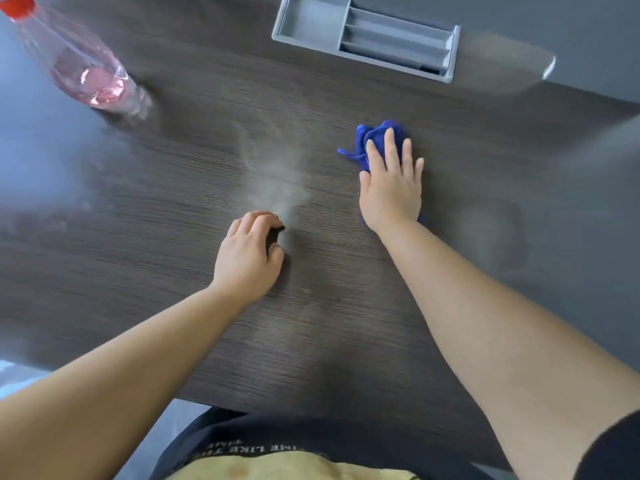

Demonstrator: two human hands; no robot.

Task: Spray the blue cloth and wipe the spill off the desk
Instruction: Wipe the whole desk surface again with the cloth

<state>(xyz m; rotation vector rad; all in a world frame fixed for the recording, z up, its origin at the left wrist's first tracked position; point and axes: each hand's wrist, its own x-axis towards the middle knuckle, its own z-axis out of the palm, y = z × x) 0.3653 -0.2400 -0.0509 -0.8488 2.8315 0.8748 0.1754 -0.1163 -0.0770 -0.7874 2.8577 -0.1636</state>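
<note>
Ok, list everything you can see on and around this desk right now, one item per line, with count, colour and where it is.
desk: one, dark wood grain, fills the view
spray mist: one pale cloud, mid-desk, ahead of the left hand
blue cloth: one, bunched, centre right under the right hand
bottle: one, clear with pink liquid and red cap, far left
cable tray: one, grey, recessed at the far edge
small dark sprayer: one, mostly hidden in the left hand
left hand: curled around the sprayer
right hand: flat, pressing the cloth
</note>
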